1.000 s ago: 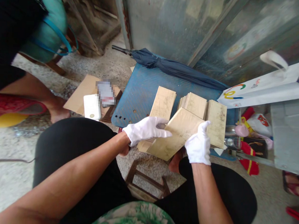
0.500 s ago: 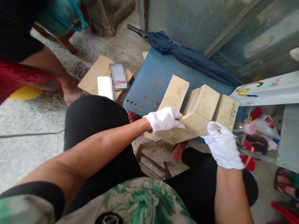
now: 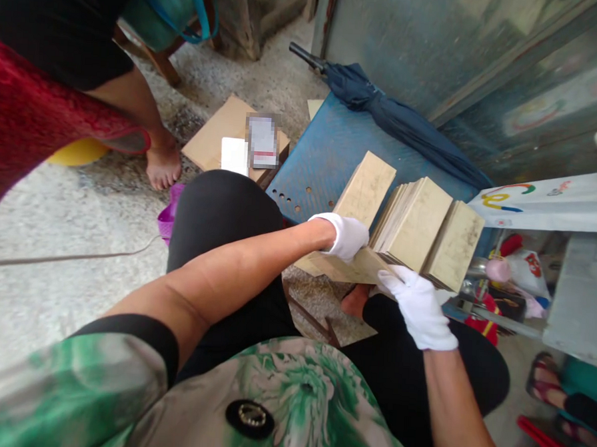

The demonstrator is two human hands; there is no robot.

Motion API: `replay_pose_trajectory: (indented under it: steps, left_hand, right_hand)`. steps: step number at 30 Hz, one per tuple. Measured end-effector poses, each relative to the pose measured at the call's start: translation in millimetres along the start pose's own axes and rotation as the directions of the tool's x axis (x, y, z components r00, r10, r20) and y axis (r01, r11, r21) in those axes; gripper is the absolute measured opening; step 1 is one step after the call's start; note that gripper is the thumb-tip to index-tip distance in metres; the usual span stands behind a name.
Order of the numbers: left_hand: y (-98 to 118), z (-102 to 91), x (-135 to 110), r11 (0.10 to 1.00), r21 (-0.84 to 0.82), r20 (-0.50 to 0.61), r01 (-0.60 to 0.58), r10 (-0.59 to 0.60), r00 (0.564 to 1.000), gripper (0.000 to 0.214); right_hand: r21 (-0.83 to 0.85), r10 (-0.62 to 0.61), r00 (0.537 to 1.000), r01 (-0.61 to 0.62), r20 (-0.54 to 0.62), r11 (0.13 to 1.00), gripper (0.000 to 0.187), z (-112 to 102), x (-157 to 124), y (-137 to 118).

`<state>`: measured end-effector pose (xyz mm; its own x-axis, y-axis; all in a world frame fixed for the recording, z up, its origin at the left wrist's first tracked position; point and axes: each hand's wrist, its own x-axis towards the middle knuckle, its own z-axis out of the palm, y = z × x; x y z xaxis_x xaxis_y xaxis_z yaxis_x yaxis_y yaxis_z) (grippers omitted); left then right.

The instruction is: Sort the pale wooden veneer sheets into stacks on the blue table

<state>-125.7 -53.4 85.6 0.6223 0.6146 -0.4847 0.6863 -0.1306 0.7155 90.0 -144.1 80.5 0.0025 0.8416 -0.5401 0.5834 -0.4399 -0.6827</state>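
Note:
Both of my hands wear white gloves. A thin pale wooden board (image 3: 359, 267) is held low in front of the stacks, tilted so that it looks narrow. My right hand (image 3: 419, 308) pinches its right end between thumb and fingers. Over the board's upper left edge my left hand (image 3: 345, 236) is curled, its fingertips mostly hidden. Just beyond lie a left stack of boards (image 3: 368, 187), a middle stack (image 3: 421, 223) with many layered edges showing, and a right stack (image 3: 456, 245) with dark smudges. They rest on a blue perforated surface (image 3: 306, 174).
A folded dark umbrella (image 3: 399, 119) lies along the back of the blue surface. To its left stands a cardboard box (image 3: 218, 132) with a phone-like blurred item on it. Another person's bare foot (image 3: 162, 163) is at left. A white printed bag (image 3: 554, 200) hangs at right.
The board between my hands has tipped to show a narrower face. My right hand has moved left along it, and my left hand has turned over. The view has shifted left.

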Motion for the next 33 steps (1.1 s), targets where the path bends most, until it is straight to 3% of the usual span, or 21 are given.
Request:
replay_pose_trajectory:
  steps: [2, 4, 8, 14, 23, 28, 33]
  left_hand:
    - [1.7, -7.1, -4.5, 0.955, 0.280, 0.156, -0.094, 0.052, 0.986, 0.029]
    - [2.5, -12.2, -8.4, 0.911, 0.397, 0.199, -0.117, 0.039, 0.979, 0.038]
    - [4.4, -16.6, -15.1, 0.900, 0.426, 0.107, -0.089, 0.048, 0.993, 0.037]
    - [7.0, -21.8, -24.8, 0.919, 0.391, -0.023, -0.048, 0.062, 0.998, 0.035]
    - [3.6, -25.9, -26.0, 0.917, 0.397, 0.010, -0.036, 0.034, 0.999, 0.033]
    - [-3.0, -21.2, -16.3, 0.923, 0.385, 0.017, -0.014, 0.009, 1.000, 0.031]
    - [-4.7, -14.8, -7.8, 0.931, 0.366, 0.012, 0.010, -0.015, 1.000, 0.030]
  right_hand:
    - [-0.118, -0.043, 0.997, 0.050, 0.060, 0.992, 0.040, 22.1, 8.1, 15.1]
    - [-0.227, -0.089, 0.994, 0.100, 0.058, 0.969, 0.034, 44.1, 17.0, 31.7]
    - [-0.240, -0.170, 0.978, 0.196, 0.124, 0.951, 0.029, 81.2, 32.7, 61.7]
    - [-0.230, -0.065, 0.996, 0.079, 0.068, 0.970, 0.026, 116.5, 48.0, 95.6]
    - [-0.252, -0.072, 0.993, 0.094, 0.094, 0.963, 0.025, 140.8, 53.1, 109.8]
    - [-0.259, -0.087, 0.991, 0.111, 0.103, 0.959, 0.025, 141.5, 59.8, 116.2]
    - [-0.292, -0.098, 0.995, 0.104, 0.035, 0.951, 0.022, 136.9, 66.5, 116.1]
